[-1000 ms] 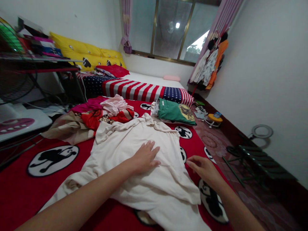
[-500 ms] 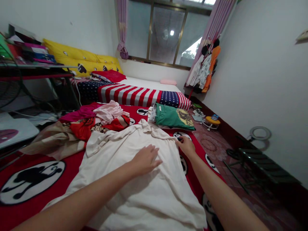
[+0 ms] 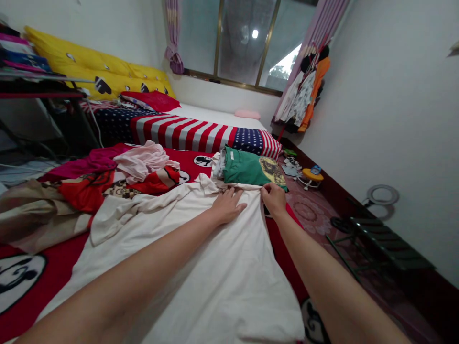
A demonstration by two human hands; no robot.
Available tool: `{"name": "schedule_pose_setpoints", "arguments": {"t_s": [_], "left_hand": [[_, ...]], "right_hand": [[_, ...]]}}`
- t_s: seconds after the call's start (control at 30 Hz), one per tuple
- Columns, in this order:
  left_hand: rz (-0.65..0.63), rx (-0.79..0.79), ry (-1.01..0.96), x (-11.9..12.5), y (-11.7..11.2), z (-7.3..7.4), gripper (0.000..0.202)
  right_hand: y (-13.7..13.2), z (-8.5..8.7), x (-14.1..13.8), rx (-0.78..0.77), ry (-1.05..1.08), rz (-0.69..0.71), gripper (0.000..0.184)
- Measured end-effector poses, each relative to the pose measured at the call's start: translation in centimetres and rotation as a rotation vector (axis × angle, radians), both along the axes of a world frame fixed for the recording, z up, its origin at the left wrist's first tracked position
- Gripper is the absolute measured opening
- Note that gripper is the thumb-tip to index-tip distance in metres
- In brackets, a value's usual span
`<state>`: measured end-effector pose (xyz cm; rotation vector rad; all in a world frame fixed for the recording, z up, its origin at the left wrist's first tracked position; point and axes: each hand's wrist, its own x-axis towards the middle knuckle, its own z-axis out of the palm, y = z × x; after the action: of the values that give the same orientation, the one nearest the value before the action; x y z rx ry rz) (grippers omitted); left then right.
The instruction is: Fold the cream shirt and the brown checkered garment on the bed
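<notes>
My left hand [image 3: 228, 206] lies flat and open on a long cream cotton garment [image 3: 201, 282], which is spread across a red bed cover with black-and-white round motifs [image 3: 43, 267]. My right hand [image 3: 274, 199] sits at the garment's upper edge, its fingers [image 3: 268, 190] curled over the cloth, though I cannot tell whether they actually pinch it. Just beyond, a green cotton T-shirt [image 3: 247, 168] already lies folded. Left of my arms, a bright red patterned garment [image 3: 88, 191] and a crumpled pale pink garment [image 3: 143, 161] remain loose in a heap, so that work looks undone. The cream garment also looks unfinished, with a rumpled ridge across its left side.
</notes>
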<state>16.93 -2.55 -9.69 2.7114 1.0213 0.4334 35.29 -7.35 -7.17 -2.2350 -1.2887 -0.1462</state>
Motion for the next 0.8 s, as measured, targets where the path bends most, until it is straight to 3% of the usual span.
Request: {"name": "schedule_pose_setpoints", "arguments": {"t_s": [0.23,0.33,0.43,0.57,0.67,0.8], "left_hand": [[0.089,0.162,-0.021,0.5,0.9,-2.8,0.063],[0.086,0.173,-0.015,0.4,1.0,-3.0,0.064],[0.079,0.166,-0.007,0.4,0.9,-2.8,0.065],[0.037,0.116,-0.026,0.1,1.0,-2.0,0.057],[-0.035,0.06,-0.028,-0.8,0.4,-0.8,0.047],[-0.152,-0.039,-0.013,-3.2,-3.4,0.5,0.042]], "right_hand": [[0.5,-3.9,0.7,-0.067,0.003,-0.04,0.027],[0.6,-3.8,1.3,-0.102,0.048,-0.003,0.027],[-0.4,-2.6,1.9,-0.142,0.108,0.044,0.035],[-5.8,-1.2,1.4,-0.257,0.177,0.082,0.035],[-11.7,-0.8,0.3,-0.423,0.261,0.142,0.054],[-17.9,-1.0,-1.5,-0.499,0.368,0.239,0.052]]}}
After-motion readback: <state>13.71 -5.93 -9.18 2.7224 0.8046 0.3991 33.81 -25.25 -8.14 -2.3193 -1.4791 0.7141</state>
